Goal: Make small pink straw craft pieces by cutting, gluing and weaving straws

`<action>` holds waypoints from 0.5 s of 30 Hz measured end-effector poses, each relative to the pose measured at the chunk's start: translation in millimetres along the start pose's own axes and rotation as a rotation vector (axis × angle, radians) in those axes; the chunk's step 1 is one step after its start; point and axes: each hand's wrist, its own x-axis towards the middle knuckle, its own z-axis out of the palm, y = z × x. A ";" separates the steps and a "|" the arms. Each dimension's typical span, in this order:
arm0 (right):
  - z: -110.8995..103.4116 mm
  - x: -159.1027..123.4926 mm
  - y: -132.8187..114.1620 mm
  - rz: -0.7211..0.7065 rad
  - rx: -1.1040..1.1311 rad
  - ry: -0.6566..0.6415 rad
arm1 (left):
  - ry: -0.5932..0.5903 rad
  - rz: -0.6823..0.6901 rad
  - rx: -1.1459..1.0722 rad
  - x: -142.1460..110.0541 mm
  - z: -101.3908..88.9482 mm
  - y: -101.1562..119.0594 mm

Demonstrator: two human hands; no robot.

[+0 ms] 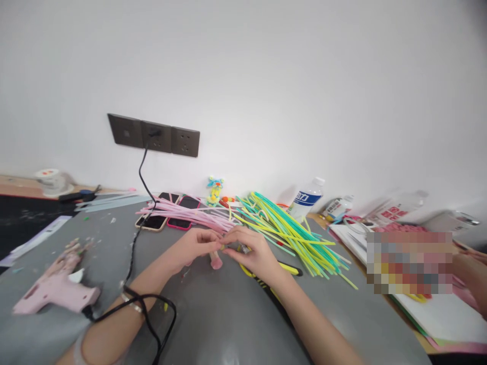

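Note:
My left hand (198, 244) and my right hand (251, 248) meet over the grey table, fingertips pinched together. Something small and yellowish is between them, too small to name. A short pink piece (216, 261) with a rounded end shows just under my left fingers; whether it is held I cannot tell. Behind my hands lies a bundle of pink fuzzy craft stems (194, 212), and to their right a pile of yellow and green stems (289, 233). A tool with yellow-and-black handles (289, 268) lies partly hidden beneath my right forearm.
At left lies a pink glue gun (57, 294); its black cord (132, 248) crosses my left forearm and runs to the wall socket (155, 136). Two phones (184, 215), a small figure (215, 190) and a bottle (307, 198) stand or lie behind. Another person's arm (470, 276) reaches in at right.

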 end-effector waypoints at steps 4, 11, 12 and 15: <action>5.7 -7.0 7.9 -0.007 0.036 0.085 | 0.016 -0.021 -0.018 -0.6 1.1 1.7; 5.6 -14.9 6.5 0.052 0.039 0.179 | 0.029 -0.025 -0.043 -0.2 6.6 -2.0; 5.7 -15.0 6.1 0.053 0.041 0.179 | 0.036 -0.019 -0.053 0.4 7.2 -4.0; 6.7 -15.4 6.1 0.045 0.042 0.168 | 0.056 -0.014 -0.075 2.0 8.3 -8.8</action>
